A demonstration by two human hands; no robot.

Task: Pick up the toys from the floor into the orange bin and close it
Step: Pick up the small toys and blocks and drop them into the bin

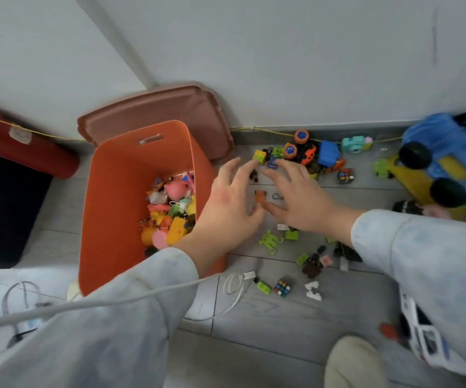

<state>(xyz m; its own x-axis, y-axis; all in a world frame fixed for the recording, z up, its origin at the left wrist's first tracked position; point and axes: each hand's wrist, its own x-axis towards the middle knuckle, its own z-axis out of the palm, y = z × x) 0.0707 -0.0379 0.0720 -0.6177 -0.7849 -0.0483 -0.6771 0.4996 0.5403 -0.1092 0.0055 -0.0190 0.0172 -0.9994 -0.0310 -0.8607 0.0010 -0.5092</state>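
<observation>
The orange bin [114, 197] stands open on the floor at the left, with several small toys [170, 208] piled inside. Its brownish lid [153, 107] leans against the wall behind it. My left hand [226, 208] and my right hand [301, 197] hover side by side just right of the bin, fingers spread, holding nothing. Between them on the floor lies a small orange toy [260, 196]. A yellow-green block [259, 157] and a small blue piece [272, 162] sit at my fingertips. A green frog [271, 240] lies below my hands.
Toy cars [301, 149], a teal camera [353, 144] and a big blue truck [447, 161] line the wall at right. Two puzzle cubes [346, 175] [282, 288], blocks and a white cable [234, 287] lie scattered on the grey floor. A red roll [24, 144] lies at left.
</observation>
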